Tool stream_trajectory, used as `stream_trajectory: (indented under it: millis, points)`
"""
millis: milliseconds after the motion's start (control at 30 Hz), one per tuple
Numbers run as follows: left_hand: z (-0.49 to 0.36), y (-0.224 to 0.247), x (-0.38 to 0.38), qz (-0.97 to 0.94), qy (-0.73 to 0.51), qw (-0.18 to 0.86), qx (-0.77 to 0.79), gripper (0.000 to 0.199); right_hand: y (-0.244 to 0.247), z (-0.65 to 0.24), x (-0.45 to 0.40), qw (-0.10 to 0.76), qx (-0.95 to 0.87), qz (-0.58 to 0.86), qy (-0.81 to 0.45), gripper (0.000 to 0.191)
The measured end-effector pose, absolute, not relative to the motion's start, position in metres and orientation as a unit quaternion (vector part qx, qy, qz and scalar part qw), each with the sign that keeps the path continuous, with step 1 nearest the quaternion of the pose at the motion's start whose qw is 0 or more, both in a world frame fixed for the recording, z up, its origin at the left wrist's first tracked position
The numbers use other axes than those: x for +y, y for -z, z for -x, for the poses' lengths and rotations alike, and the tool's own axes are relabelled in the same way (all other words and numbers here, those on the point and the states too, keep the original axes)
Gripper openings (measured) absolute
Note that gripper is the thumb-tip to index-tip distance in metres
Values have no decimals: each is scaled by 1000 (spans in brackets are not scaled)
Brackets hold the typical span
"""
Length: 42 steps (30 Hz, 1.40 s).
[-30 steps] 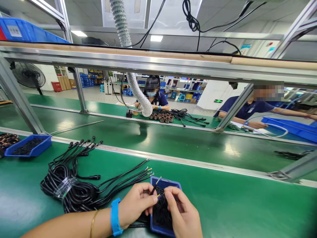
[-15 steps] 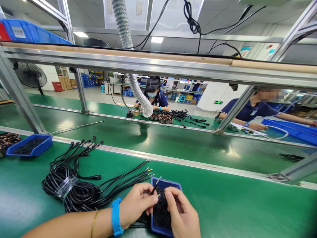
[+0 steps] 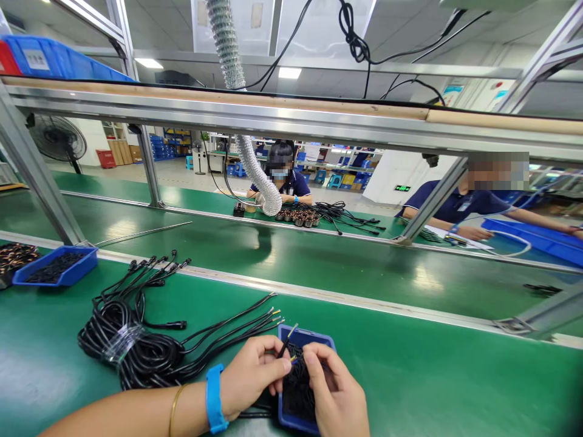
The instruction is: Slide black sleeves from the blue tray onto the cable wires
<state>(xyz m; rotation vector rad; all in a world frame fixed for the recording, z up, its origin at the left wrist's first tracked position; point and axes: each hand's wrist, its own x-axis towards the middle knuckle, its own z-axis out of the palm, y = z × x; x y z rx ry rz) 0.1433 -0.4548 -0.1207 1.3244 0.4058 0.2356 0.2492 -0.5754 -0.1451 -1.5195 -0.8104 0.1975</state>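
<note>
A smooth, black, round-sheathed cable [image 3: 283,350] with slim yellow and blue wire ends [image 3: 292,332], gripped by the left hand [image 3: 252,373] over a blue plastic bin [image 3: 310,335], slants up and rightward lengthwise. The right hand [image 3: 339,388] closes in a pinch (on what, I cannot tell). Glossy green bench [image 3: 432,376]; ribbed silvery duct [image 3: 250,161] beyond.

The dark cables [image 3: 542,289] on the green belt [image 3: 346,261] have slid rightward.
</note>
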Motion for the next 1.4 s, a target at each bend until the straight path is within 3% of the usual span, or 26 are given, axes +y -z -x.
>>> stream_trajectory:
  millis: [200,433,800,1000,1200,1400]
  points:
    - [-145,120,-453,-588,-139,774,189,52,143,-248,-572,619,-414,661,-96,23]
    - [-144,117,-454,-606,-124,755,217,43,139,-256,-580,611,-379,695,-28,23]
    - [-144,115,-455,-622,-113,743,221,41,132,-257,-579,527,-503,675,114,11]
    - [-145,121,-455,-611,-135,747,222,46,129,-259,-578,532,-489,690,40,17]
    - [-144,122,-454,-610,-122,753,214,51,137,-261,-580,605,-377,696,-86,25]
    - [-144,120,-453,-607,-116,758,206,49,137,-261,-582,599,-366,707,-86,27]
